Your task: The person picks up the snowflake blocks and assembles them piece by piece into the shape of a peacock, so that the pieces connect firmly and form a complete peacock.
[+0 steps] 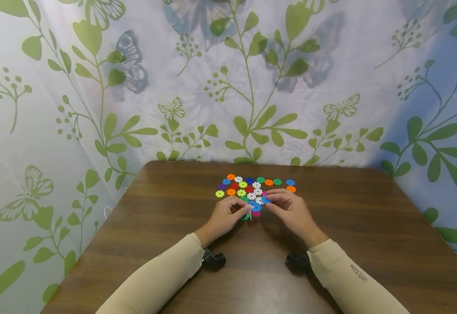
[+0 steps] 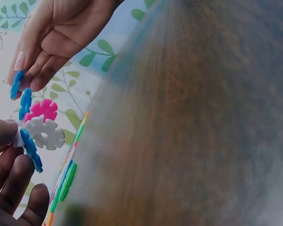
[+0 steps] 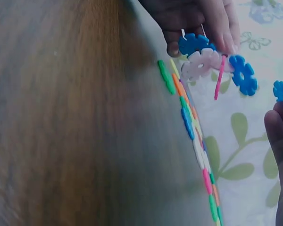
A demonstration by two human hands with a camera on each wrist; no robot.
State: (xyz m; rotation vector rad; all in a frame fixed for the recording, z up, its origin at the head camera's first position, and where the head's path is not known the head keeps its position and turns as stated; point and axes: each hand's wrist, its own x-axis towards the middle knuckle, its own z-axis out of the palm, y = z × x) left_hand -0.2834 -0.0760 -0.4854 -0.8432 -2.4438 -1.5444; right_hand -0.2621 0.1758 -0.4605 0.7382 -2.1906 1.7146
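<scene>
My left hand (image 1: 222, 218) pinches a small cluster of interlocking plastic snowflake discs, held above the table. In the left wrist view it includes a white disc (image 2: 34, 133), a pink disc (image 2: 46, 109) and blue discs; one blue disc (image 3: 244, 76) juts out on the side toward my right hand in the right wrist view. My right hand (image 1: 294, 213) pinches a single blue snowflake disc (image 2: 16, 85) between thumb and fingertips. That disc is held close to the cluster, and a small gap shows between them in the right wrist view.
Loose snowflake discs in many colours, such as an orange disc (image 1: 231, 192) and a green disc (image 1: 277, 182), lie flat on the brown wooden table (image 1: 173, 196) beyond the hands. A leaf-patterned cloth (image 1: 189, 122) hangs behind the table's far edge.
</scene>
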